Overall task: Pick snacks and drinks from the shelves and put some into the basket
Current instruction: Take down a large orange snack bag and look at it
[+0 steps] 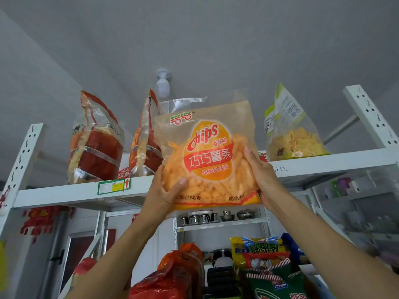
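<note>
chips bag [208, 156] of orange sticks between left hand [166, 190] and right hand [262, 178]

Grey ceiling [216, 39], white shelving [75, 192]

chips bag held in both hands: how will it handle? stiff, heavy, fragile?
The chips bag is probably light for its size: the label reads 158 g. Likely floppy: its clear film sags above the sticks, and left hand and right hand both grip its lower corners. The puffed sticks inside probably crush easily.
</note>
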